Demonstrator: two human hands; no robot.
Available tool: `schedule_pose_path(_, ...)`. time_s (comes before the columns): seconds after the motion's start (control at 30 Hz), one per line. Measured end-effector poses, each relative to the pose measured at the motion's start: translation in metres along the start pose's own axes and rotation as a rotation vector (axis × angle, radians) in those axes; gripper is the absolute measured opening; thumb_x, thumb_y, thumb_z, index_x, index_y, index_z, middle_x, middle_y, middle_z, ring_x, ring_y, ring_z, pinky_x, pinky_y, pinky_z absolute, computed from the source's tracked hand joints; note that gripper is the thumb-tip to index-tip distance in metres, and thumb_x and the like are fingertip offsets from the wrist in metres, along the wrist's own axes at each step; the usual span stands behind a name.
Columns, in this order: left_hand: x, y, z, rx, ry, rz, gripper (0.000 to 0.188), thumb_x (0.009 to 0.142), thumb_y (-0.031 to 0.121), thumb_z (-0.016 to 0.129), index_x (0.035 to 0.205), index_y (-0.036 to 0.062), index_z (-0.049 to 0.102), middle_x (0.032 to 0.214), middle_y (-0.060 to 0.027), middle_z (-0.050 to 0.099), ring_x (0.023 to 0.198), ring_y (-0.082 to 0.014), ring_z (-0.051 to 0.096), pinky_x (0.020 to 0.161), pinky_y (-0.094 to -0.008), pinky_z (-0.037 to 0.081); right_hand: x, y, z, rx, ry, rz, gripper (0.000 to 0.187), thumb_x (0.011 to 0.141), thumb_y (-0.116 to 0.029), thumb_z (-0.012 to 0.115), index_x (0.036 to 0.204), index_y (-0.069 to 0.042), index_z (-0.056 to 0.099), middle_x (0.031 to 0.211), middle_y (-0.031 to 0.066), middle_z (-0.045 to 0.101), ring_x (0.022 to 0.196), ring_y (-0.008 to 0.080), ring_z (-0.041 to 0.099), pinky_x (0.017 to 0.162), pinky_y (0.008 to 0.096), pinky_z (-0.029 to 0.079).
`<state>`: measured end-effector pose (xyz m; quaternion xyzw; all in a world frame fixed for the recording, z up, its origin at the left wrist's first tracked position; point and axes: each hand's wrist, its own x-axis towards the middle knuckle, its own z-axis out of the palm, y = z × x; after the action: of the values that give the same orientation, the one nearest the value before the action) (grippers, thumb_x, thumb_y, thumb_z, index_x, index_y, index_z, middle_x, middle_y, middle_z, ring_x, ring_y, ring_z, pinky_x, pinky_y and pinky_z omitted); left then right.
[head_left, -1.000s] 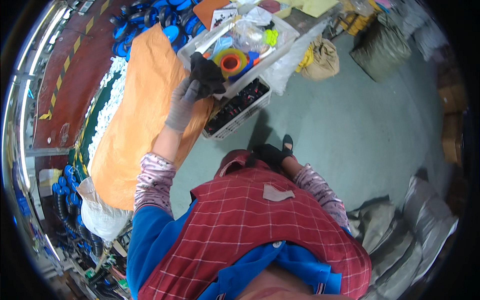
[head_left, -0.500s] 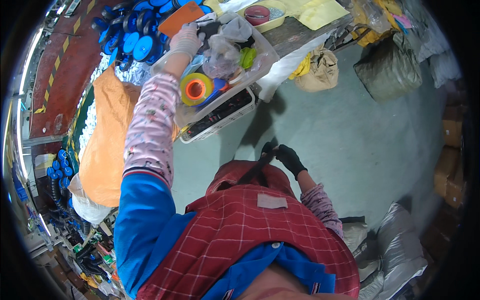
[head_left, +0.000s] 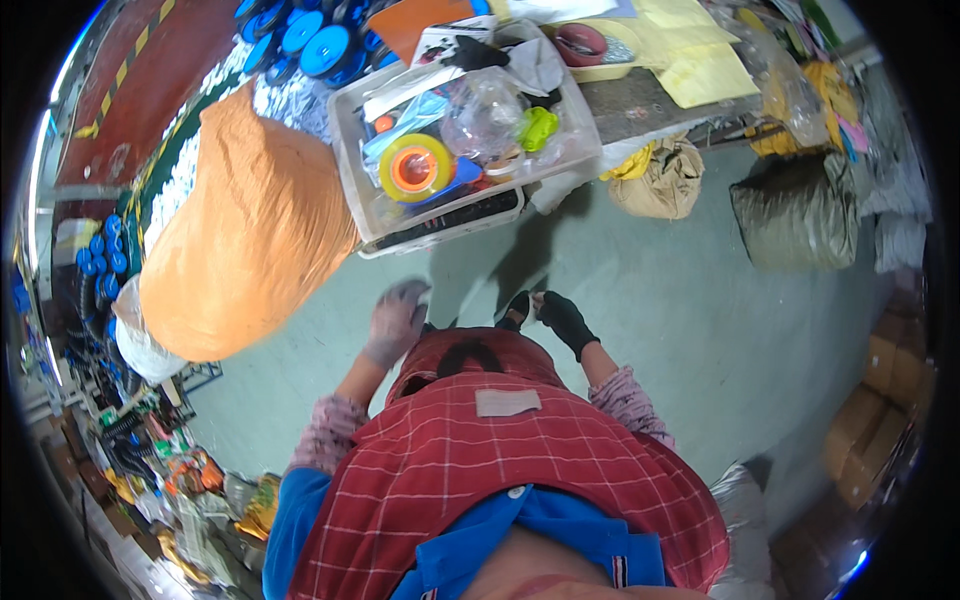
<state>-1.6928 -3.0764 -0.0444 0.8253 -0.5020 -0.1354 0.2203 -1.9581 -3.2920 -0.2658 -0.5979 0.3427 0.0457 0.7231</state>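
Note:
My left hand, in a thin pale glove, hangs low over the floor beside my red checked apron. Motion blurs its fingers, and I see no object in it. My right hand, in a dark glove, is held in front of the apron with its fingers curled together. What lies between its pale fingertips, if anything, is too small to make out. Ahead of both hands stands a clear plastic bin. In it are a yellow tape roll, a crumpled clear bag, a lime-green piece and a black glove.
A large orange sack stands left of the bin, with blue wheels piled behind it. To the right, the worktable carries yellow sheets and a red bowl. Sacks and cartons stand farther right.
My left hand has come back from the bin's far left side down to the apron. A dark strap seen by my right hand earlier now lies against the apron. The view has shifted.

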Motion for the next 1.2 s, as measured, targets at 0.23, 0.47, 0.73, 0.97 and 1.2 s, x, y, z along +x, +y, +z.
schedule_pose_path(0.23, -0.127, -0.007, -0.047, -0.157, 0.207, -0.373, 0.032, 0.087, 0.004, 0.067, 0.118, 0.0068, 0.062, 0.113, -0.0158, 0.068, 0.103, -0.0372, 0.066, 0.088, -0.0415, 0.053, 0.078, -0.02, 0.039, -0.321, -0.223, -0.068, 0.026, 0.096, -0.023, 0.057, 0.112, -0.005, 0.068, 0.099, 0.0091, 0.072, 0.09, 0.0229, 0.068, 0.08, 0.035, 0.053)
schedule_pose_path(0.47, -0.259, -0.015, -0.137, -0.268, 0.632, -0.463, 0.03, 0.087, 0.004, 0.069, 0.116, 0.005, 0.063, 0.109, -0.0143, 0.07, 0.102, -0.0335, 0.068, 0.09, -0.0391, 0.053, 0.102, -0.082, 0.234, -0.768, -0.692, -0.164, 0.026, 0.093, -0.026, 0.053, 0.102, -0.004, 0.064, 0.092, 0.0141, 0.069, 0.075, 0.0232, 0.067, 0.072, 0.0344, 0.052)
schedule_pose_path(0.73, -0.469, 0.02, -0.256, -0.85, 1.327, -0.098, 0.026, 0.091, 0.024, 0.065, 0.103, 0.0018, 0.066, 0.076, -0.0088, 0.065, 0.067, -0.0236, 0.062, 0.082, -0.0498, 0.055, 0.061, -0.096, 0.527, -0.788, -1.162, 0.035, 0.029, 0.092, -0.022, 0.06, 0.111, -0.001, 0.067, 0.09, 0.0064, 0.068, 0.077, 0.0159, 0.063, 0.074, 0.0311, 0.052)
schedule_pose_path(0.97, -0.569, -0.018, -0.313, -1.016, 1.315, 0.516, 0.034, 0.097, 0.029, 0.058, 0.102, -0.0031, 0.067, 0.073, -0.0103, 0.063, 0.06, -0.022, 0.059, 0.07, -0.044, 0.052, 0.052, -0.109, 0.709, -1.168, -1.495, -0.046, 0.031, 0.093, -0.026, 0.062, 0.113, -0.003, 0.067, 0.087, 0.0035, 0.067, 0.076, 0.0113, 0.06, 0.07, 0.0269, 0.048)
schedule_pose_path(1.2, -0.647, -0.106, -0.372, -1.089, 1.185, 0.702, 0.045, 0.103, 0.034, 0.052, 0.101, -0.008, 0.068, 0.071, -0.0118, 0.061, 0.053, -0.0205, 0.056, 0.058, -0.0382, 0.05, 0.082, -0.091, 0.859, -1.23, -1.531, 0.006, 0.026, 0.094, -0.021, 0.059, 0.109, -0.002, 0.068, 0.088, 0.003, 0.067, 0.075, 0.0114, 0.06, 0.072, 0.0263, 0.049)
